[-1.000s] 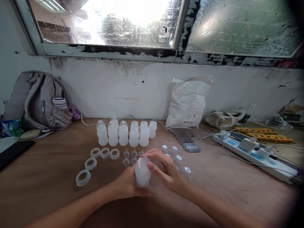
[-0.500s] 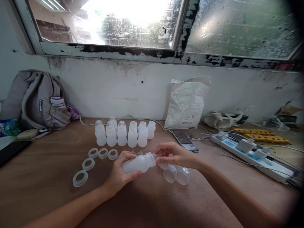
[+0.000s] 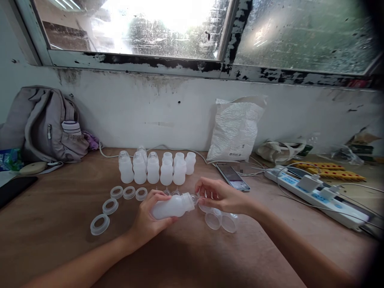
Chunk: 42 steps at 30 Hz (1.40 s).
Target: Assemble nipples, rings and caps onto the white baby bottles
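The bottle (image 3: 173, 206) has tipped sideways, left hand (image 3: 150, 216) gripping it; right hand (image 3: 221, 196) pinches its teat (image 3: 195, 199), near the clear caps (image 3: 213, 221).

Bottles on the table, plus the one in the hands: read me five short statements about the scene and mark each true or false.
1. The left hand holds a frosted bottle tilted over. True.
2. The right hand rests on the phone. False: its fingers are on the clear teat at the bottle's mouth.
3. Five rings lie on the table. True.
4. Every standing bottle has a clear domed top. False: those at the right of the group have none.
5. The backpack is to the right of the power strip. False: it is far to the left of it.
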### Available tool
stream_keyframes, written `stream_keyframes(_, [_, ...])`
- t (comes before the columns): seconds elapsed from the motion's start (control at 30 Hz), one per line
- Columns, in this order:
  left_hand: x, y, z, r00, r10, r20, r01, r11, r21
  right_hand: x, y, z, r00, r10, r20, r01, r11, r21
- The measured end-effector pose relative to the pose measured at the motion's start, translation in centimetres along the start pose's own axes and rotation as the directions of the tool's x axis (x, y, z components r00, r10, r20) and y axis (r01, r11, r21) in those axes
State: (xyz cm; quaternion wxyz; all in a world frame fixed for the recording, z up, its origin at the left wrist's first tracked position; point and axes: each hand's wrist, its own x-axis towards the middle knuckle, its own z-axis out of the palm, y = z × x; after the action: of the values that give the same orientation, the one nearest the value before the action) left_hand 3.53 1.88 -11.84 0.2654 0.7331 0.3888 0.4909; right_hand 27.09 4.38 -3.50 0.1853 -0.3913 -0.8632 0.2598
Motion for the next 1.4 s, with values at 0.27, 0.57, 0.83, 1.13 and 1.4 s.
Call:
stream_keyframes(0.27, [0.1, -0.4, 0.2, 1.000, -0.016, -0.019, 0.016, 1.000, -0.020, 0.3, 0.4, 0.8, 0.999, 0.041, 0.014, -0.041, 0.999, -0.027])
stream_keyframes(0.57, [0.1, 0.2, 0.0, 0.994, -0.092, 0.054, 0.095, 0.994, -0.051, 0.5, 0.2, 1.3, 0.998, 0.033, -0.044, -0.037, 0.996, -0.087])
stream_keyframes(0.83, [0.1, 0.9, 0.4, 0.810, -0.423, 0.407, 0.583, 0.499, -0.641, 1.0, -1.0, 3.3, 0.975, 0.110, -0.192, 0.013, 0.839, 0.545])
stream_keyframes(1.13, [-1.7, 2.6, 1.3, 0.525, -0.195, 0.828, 0.834, 0.313, -0.455, 0.4, -3.2, 9.6, 0.945, 0.326, -0.004, -0.127, 0.381, 0.916])
stream_keyframes(1.4, [-2.5, 4.6, 1.3, 0.394, -0.183, 0.901, 0.917, 0.146, -0.372, 0.0, -4.8, 8.1, 0.991, 0.099, 0.088, -0.103, 0.160, 0.982])
